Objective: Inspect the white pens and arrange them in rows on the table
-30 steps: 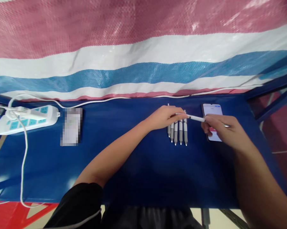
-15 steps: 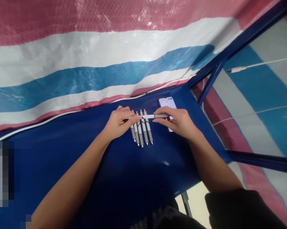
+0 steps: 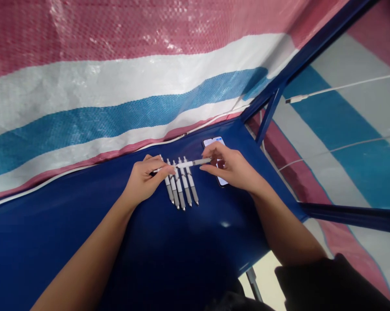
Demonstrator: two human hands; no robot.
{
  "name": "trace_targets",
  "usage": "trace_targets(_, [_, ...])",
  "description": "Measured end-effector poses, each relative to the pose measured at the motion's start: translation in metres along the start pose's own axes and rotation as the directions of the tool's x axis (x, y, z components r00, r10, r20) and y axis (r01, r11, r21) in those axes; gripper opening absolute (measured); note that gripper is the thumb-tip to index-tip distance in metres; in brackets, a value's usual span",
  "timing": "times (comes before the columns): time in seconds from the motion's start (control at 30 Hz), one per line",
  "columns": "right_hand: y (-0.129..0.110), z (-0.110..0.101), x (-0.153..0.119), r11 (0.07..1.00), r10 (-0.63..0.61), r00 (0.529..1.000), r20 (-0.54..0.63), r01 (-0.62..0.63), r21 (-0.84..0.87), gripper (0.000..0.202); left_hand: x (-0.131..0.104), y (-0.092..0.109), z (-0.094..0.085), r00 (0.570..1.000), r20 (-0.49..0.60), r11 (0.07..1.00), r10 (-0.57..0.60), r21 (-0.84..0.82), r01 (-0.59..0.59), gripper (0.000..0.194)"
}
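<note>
My left hand [image 3: 148, 177] pinches a white pen with a grey grip [image 3: 187, 164] between thumb and fingers, holding it nearly level above the table. The pen's grey end points right, toward my right hand [image 3: 232, 166]. That hand's thumb and index finger are apart, one on each side of the grey end, and look clear of it. Under the held pen lies a row of several similar white-and-grey pens [image 3: 184, 185], side by side with their tips toward me. Their upper parts are partly covered by my left hand and the held pen.
A phone [image 3: 221, 180] with a lit screen lies under my right hand on the blue tabletop [image 3: 94, 207]. A white cable [image 3: 68, 173] runs along the back edge by a striped sheet [image 3: 123, 114]. Blue frame bars [image 3: 269, 112] and a hanging USB cable [image 3: 298, 99] are at right.
My right fingers have loosened from the pen's grey end and shifted right along it, while my left hand keeps its hold. The whole view has also shifted slightly.
</note>
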State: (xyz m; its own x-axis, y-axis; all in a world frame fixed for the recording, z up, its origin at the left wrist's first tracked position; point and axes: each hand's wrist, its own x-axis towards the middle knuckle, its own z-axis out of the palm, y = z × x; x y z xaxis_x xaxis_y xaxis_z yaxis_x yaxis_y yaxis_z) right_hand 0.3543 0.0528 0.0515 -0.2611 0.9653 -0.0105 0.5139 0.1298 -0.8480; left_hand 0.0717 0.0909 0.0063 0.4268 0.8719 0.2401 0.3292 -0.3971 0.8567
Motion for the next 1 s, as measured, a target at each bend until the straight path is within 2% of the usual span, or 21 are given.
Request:
trace_targets(0.1, [0.0,-0.002,0.001,0.985,0.061,0.995,0.076,-0.072,0.158,0.049,0.0,0.0,0.0,1.0,-0.007,1.0,0.02,-0.017,-0.02,0.042])
trace_targets(0.17, [0.0,-0.003,0.002,0.975,0.098,0.99,0.106,-0.116,0.188,0.057,0.0,0.001,-0.001,1.0,0.0,0.999,0.03,-0.014,-0.03,0.041])
trace_targets(0.3, [0.001,-0.004,0.005,0.968,0.027,0.998,-0.059,-0.012,0.251,0.041,0.002,0.002,-0.002,1.0,-0.009,1.0,0.015,0.016,-0.015,0.041])
trace_targets(0.47, [0.004,-0.002,0.007,0.893,0.027,0.992,-0.124,0.031,0.448,0.044,0.0,-0.003,0.003,0.996,-0.04,0.995,0.085,0.064,-0.082,0.023])
trace_targets(0.63, [0.01,0.002,0.012,0.841,-0.024,0.948,-0.316,0.19,0.507,0.04,-0.001,-0.011,0.008,0.972,-0.102,0.966,0.213,0.167,-0.195,0.018])
trace_targets(0.73, [0.016,0.003,0.015,0.798,-0.012,0.916,-0.402,0.251,0.548,0.041,-0.001,-0.013,0.008,0.957,-0.13,0.953,0.261,0.194,-0.233,0.016])
trace_targets(0.87, [0.021,0.0,0.018,0.768,0.035,0.867,-0.498,0.295,0.568,0.041,-0.002,-0.009,0.008,0.95,-0.099,0.944,0.296,0.185,-0.275,0.007])
trace_targets(1.0, [0.023,-0.008,0.019,0.771,0.031,0.84,-0.541,0.324,0.548,0.041,-0.003,-0.007,0.009,0.941,-0.07,0.934,0.331,0.167,-0.316,0.002])
